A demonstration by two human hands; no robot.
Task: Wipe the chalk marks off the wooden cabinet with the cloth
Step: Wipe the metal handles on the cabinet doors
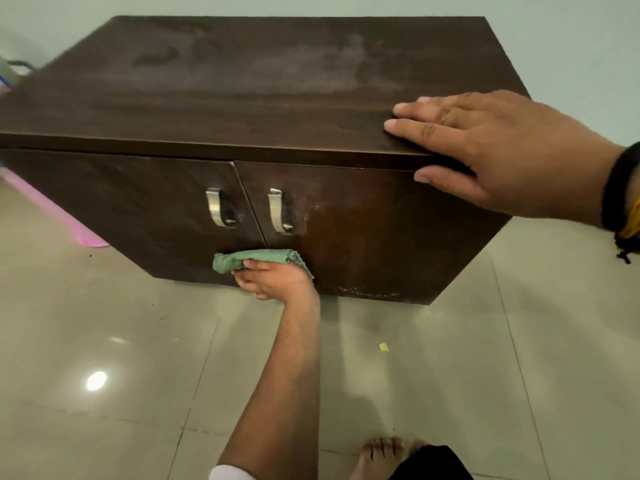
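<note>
A person's left hand [277,280] grips a bunched green cloth [254,259], its weave soft and nubbly with a frayed, dotted edge, and presses it against the lower front of a dark wooden cabinet [242,109], right where the two doors meet near the bottom edge. The fingers curl round the fabric from below, the bare forearm reaching up from the bottom of the frame. The right hand [498,150] lies flat and spread on the cabinet's top right front corner, fingers straight across the top panel and thumb hooked down over the front lip; a black cord band [620,188] and a yellow band circle that wrist.

The cabinet is a low rectangular box in deep brown veneer with a visible grain. Pale, powdery chalk smears [332,71] cloud the far part of its top, and fainter whitish traces [304,209] show on the right door beside its handle and along its bottom edge. Two curved brushed-metal handles [220,207] sit side by side at the doors' inner edges.

The cabinet stands on a glossy beige tiled floor [104,341] that mirrors a ceiling light. A small yellow scrap [383,347] lies on a tile, a pink mat [52,209] edges in at left, and bare toes [384,452] show at the bottom.
</note>
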